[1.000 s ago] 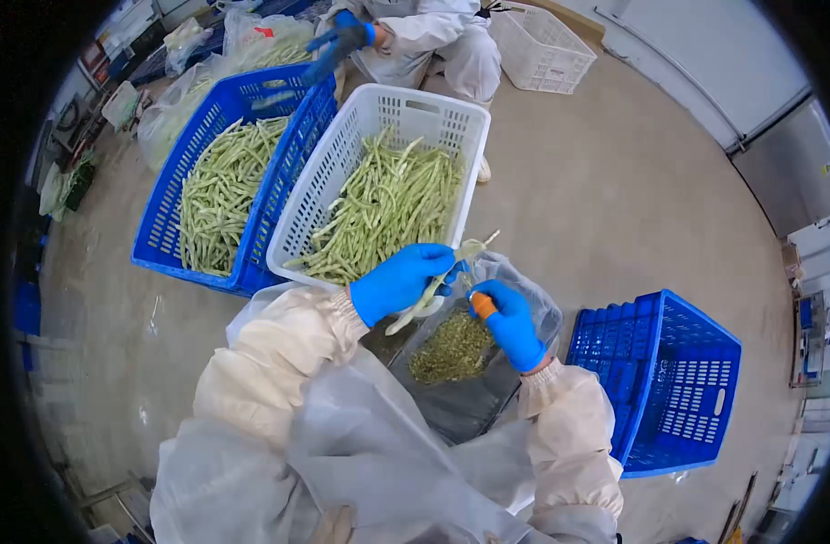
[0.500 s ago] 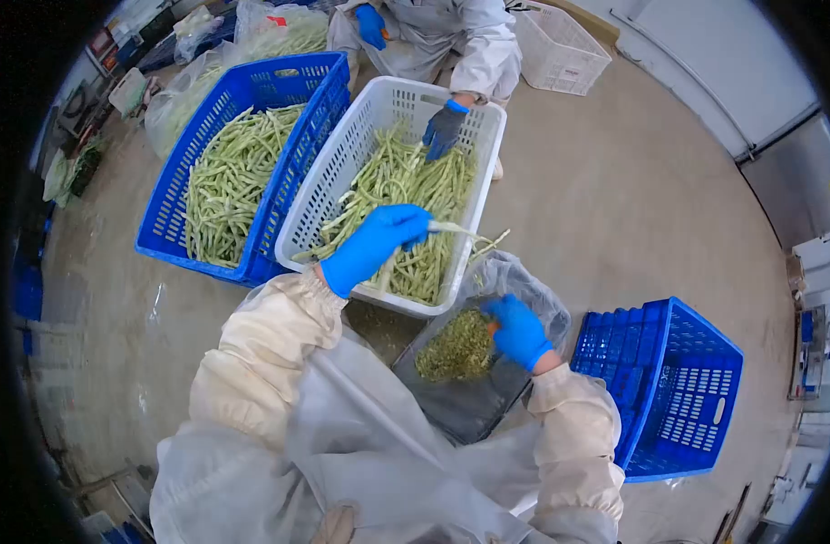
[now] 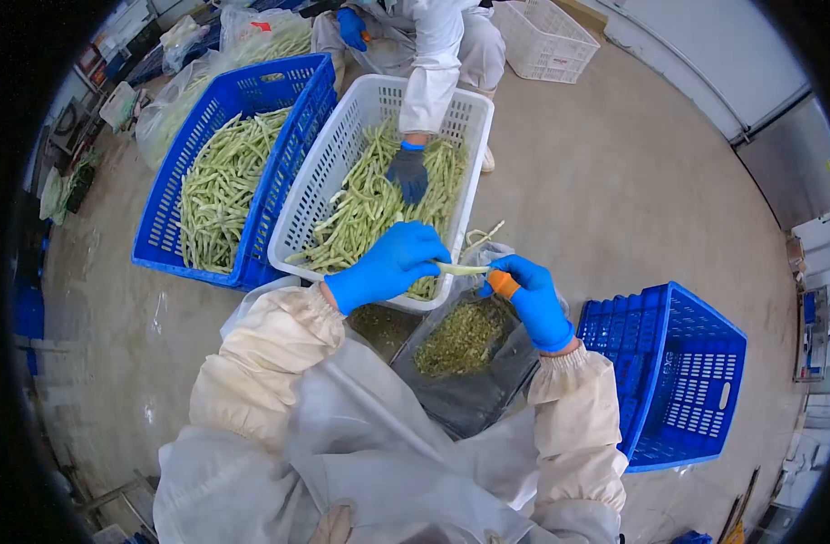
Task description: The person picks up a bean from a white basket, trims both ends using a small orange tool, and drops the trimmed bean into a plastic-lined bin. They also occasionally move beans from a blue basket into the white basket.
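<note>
My left hand (image 3: 392,265), in a blue glove, pinches a pale green bean (image 3: 460,269) that points to the right. At the bean's far end is my right hand (image 3: 534,304), also gloved in blue, its fingers closed around a small orange tool (image 3: 503,284) whose exact kind I cannot make out. A white basket (image 3: 292,222) of long green beans (image 3: 360,204) stands just beyond my left hand. Under my right hand sits a dark bin (image 3: 469,403) lined with clear plastic, holding a heap of green trimmings (image 3: 465,340).
Across the white basket, a co-worker's dark-gloved hand (image 3: 408,172) rests on the beans. A blue crate (image 3: 156,231) full of beans stands at left. Stacked blue crates (image 3: 655,376) are on the floor at right, and a second white basket (image 3: 551,41) is at the back.
My right hand has risen from over the trimmings to the bean's end. My left hand has shifted slightly right and down with the bean. The co-worker's hand has moved left and nearer.
</note>
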`<state>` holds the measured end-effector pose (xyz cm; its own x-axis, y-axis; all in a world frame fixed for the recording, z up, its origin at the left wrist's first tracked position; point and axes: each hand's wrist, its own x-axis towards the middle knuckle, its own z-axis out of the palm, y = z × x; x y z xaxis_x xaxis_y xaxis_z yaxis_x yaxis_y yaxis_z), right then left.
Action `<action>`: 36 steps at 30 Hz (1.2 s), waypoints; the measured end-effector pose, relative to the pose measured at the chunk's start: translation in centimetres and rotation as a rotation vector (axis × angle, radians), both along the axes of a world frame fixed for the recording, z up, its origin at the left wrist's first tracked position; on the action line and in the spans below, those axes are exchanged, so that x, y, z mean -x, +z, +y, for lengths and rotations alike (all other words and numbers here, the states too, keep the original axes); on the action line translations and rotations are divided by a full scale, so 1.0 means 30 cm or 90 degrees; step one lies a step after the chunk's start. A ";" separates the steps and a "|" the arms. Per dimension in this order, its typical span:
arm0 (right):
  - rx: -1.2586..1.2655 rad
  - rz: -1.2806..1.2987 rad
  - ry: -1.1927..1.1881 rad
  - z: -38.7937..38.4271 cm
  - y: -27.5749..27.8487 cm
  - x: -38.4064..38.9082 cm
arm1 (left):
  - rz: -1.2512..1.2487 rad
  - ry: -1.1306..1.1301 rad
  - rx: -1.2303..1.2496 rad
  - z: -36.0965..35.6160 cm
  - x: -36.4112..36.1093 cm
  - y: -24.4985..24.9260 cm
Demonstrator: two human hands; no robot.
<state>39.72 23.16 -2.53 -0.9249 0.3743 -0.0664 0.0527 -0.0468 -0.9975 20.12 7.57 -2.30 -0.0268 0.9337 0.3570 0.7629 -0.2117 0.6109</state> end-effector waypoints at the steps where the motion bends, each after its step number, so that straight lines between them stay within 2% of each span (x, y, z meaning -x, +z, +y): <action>1: 0.000 0.000 0.001 -0.001 -0.009 0.000 | 0.057 0.004 -0.003 0.000 -0.009 0.003; 4: 0.003 0.017 -0.059 -0.019 -0.030 0.012 | 0.087 0.031 0.015 0.008 -0.039 -0.019; 5: 0.087 0.044 -0.099 -0.036 -0.032 0.021 | 0.086 0.034 0.015 0.010 -0.054 -0.038; 6: 0.171 0.070 -0.138 -0.052 -0.029 0.029 | -0.017 0.057 -0.020 0.013 -0.074 -0.053; 7: 0.171 0.068 -0.134 -0.064 -0.025 0.036 | -0.120 0.080 -0.055 0.011 -0.089 -0.064; 8: 0.240 0.079 -0.144 -0.076 -0.019 0.042 | -0.121 0.085 -0.056 0.005 -0.098 -0.073; 9: 0.310 0.089 -0.153 -0.082 -0.016 0.046 | -0.281 0.112 -0.008 0.000 -0.105 -0.071; 10: 0.310 0.089 -0.149 -0.084 -0.023 0.048 | -0.441 0.136 0.042 -0.005 -0.108 -0.069; 13: 0.347 0.069 -0.149 -0.096 -0.042 0.042 | -0.421 0.131 0.046 -0.024 -0.104 -0.093; 14: 0.417 0.111 -0.112 -0.103 -0.039 0.038 | -0.423 0.132 0.046 -0.027 -0.101 -0.103; 15: 0.487 0.152 -0.072 -0.112 -0.036 0.034 | -0.312 0.129 -0.005 -0.029 -0.101 -0.106; 16: 0.488 0.146 -0.068 -0.121 -0.036 0.030 | -0.200 0.127 -0.054 -0.033 -0.100 -0.108; 17: 0.503 0.151 -0.047 -0.129 -0.036 0.025 | -0.202 0.132 -0.053 -0.037 -0.098 -0.106; 19: 0.516 0.157 -0.022 -0.129 -0.039 0.022 | -0.107 0.167 -0.110 -0.040 -0.092 -0.079; 20: 0.410 0.092 -0.025 -0.118 -0.050 0.021 | -0.106 0.169 -0.112 -0.042 -0.090 -0.086; 21: 0.304 0.029 -0.029 -0.111 -0.060 0.022 | -0.119 0.154 -0.104 -0.045 -0.087 -0.092; 22: 0.303 0.031 -0.031 -0.110 -0.071 0.022 | -0.133 0.137 -0.094 -0.047 -0.089 -0.098; 24: 0.501 0.083 0.012 -0.117 -0.085 0.019 | -0.182 0.129 -0.056 -0.056 -0.103 -0.103; 26: 0.533 0.058 0.027 -0.135 -0.080 0.008 | -0.233 0.128 -0.018 -0.066 -0.110 -0.102; 28: 0.564 0.033 0.048 -0.158 -0.079 0.007 | -0.443 0.141 0.076 -0.073 -0.109 -0.100; 29: 0.521 -0.003 0.096 -0.172 -0.083 0.009 | -0.442 0.141 0.076 -0.073 -0.105 -0.106; 31: 0.476 -0.038 0.143 -0.180 -0.109 0.007 | -0.543 0.116 0.076 -0.070 -0.101 -0.111; 32: 0.219 -0.078 0.200 -0.176 -0.147 0.011 | -0.543 0.118 0.073 -0.070 -0.079 -0.110; 33: -0.039 -0.113 0.251 -0.176 -0.184 0.012 | -0.611 0.172 0.068 -0.069 -0.033 -0.077; 34: -0.039 -0.113 0.254 -0.173 -0.210 0.004 | -0.679 0.227 0.063 -0.073 0.018 -0.039; 36: -0.648 -0.302 0.326 -0.148 -0.259 -0.034 | -0.676 0.296 -0.159 -0.127 0.152 0.069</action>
